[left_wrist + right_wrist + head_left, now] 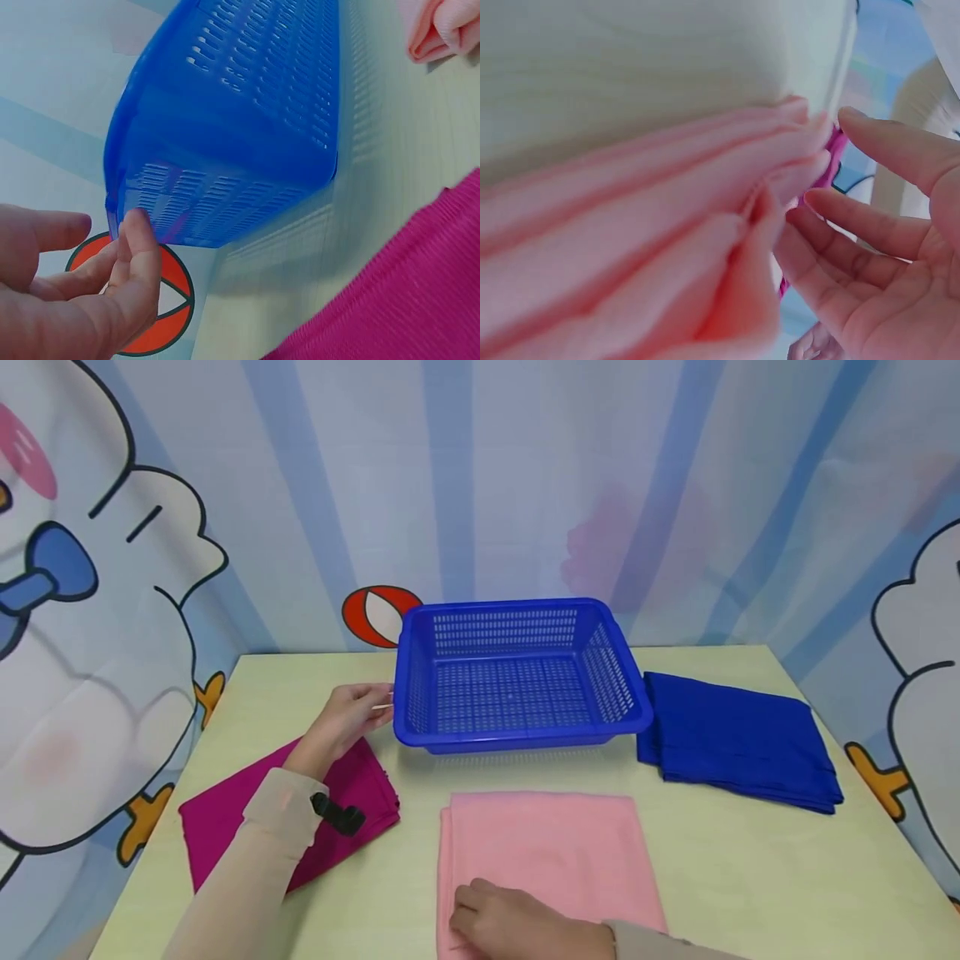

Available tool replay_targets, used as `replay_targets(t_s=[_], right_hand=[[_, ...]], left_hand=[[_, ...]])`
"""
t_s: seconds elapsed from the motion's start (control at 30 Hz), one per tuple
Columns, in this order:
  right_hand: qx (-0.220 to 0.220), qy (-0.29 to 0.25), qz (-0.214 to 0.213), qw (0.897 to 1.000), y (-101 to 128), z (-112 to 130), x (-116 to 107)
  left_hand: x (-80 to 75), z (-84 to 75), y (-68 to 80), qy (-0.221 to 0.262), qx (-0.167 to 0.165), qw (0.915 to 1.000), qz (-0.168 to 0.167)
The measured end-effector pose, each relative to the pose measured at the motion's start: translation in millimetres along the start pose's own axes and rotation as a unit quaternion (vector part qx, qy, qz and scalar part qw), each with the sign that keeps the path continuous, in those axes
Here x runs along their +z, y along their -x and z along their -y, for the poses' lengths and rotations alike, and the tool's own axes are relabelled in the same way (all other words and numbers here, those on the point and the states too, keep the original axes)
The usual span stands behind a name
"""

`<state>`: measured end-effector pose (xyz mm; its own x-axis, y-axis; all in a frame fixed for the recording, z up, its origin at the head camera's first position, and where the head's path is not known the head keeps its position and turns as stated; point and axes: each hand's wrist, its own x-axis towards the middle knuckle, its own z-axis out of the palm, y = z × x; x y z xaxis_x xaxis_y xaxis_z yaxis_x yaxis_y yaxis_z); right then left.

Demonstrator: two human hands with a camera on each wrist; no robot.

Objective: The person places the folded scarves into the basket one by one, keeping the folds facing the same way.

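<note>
In the head view a blue plastic basket [517, 739] with slotted walls stands at the back of the table. My left hand [347, 720] is at its left end; the left wrist view has the fingertips [136, 219] touching the basket's corner near the rim, the thumb apart from it. A folded pink cloth [551, 843] lies at the front. At its left edge is my right hand [517, 922]. Seen from the right wrist, the thumb and loosely bent fingers [870, 217] are spread beside the layered folds, pinching nothing.
A folded magenta cloth [348, 785] lies at left, partly under the left forearm. To the basket's right is a folded dark blue cloth [738, 739], its corner close to the basket. Behind the table [750, 868] hangs a printed curtain [517, 485].
</note>
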<state>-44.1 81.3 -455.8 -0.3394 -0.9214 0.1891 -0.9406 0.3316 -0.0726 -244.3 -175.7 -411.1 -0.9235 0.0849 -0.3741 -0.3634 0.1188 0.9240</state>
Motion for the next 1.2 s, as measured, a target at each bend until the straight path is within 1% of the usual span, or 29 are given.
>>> replay_targets(t_s=[0.07,0.1,0.17,0.27,0.33,0.37,0.43,0.5,0.63,0.73,0.8,0.93,1.03,1.2], right_hand=[[0.031,-0.078,0.009,0.996,3.2,-1.6,-6.6],[0.044,-0.112,0.010,0.993,4.9,-3.0,-10.0],[0.076,-0.176,0.017,0.981,9.0,-7.0,-17.0],[0.124,-0.216,0.011,0.968,17.1,-15.0,-24.2],[0.167,-0.239,0.013,0.956,23.7,-20.5,-27.8],[0.183,-0.239,0.007,0.954,27.2,-23.1,-29.0],[0.215,-0.254,-0.008,0.943,34.4,-28.8,-31.1],[0.233,-0.264,-0.034,0.935,42.0,-35.0,-32.3],[0.257,-0.271,-0.094,0.923,57.6,-49.8,-35.5],[0.286,-0.260,-0.121,0.914,69.3,-61.1,-40.7],[0.313,-0.248,-0.130,0.908,76.6,-67.7,-45.4],[0.367,-0.206,-0.144,0.896,89.8,-78.4,-53.2],[0.405,-0.180,-0.146,0.884,100.5,-84.8,-57.5],[0.448,-0.148,-0.145,0.870,118.7,-93.9,-59.4]], left_hand=[[-1.8,1.4,4.7,-0.010,0.006,0.9999,0.002],[-2.7,2.1,6.9,-0.014,0.008,0.9999,0.002],[-4.2,3.5,11.4,-0.017,0.013,0.9998,0.003],[-5.6,5.4,18.6,-0.023,0.018,0.9995,0.006],[-6.4,7.4,23.3,-0.030,0.020,0.9993,0.009],[-6.8,8.6,25.5,-0.033,0.022,0.9991,0.011],[-7.2,11.2,29.8,-0.045,0.025,0.9986,0.012],[-7.6,13.9,33.4,-0.052,0.027,0.9982,0.015],[-6.5,18.3,39.7,-0.070,0.026,0.9970,0.024],[-4.8,21.1,44.1,-0.085,0.026,0.9955,0.034],[-3.6,23.3,47.2,-0.097,0.027,0.9940,0.041],[-1.1,28.6,54.5,-0.130,0.039,0.9880,0.074],[1.6,33.0,59.8,-0.163,0.055,0.9796,0.104],[7.1,42.2,66.9,-0.199,0.068,0.9691,0.129]])
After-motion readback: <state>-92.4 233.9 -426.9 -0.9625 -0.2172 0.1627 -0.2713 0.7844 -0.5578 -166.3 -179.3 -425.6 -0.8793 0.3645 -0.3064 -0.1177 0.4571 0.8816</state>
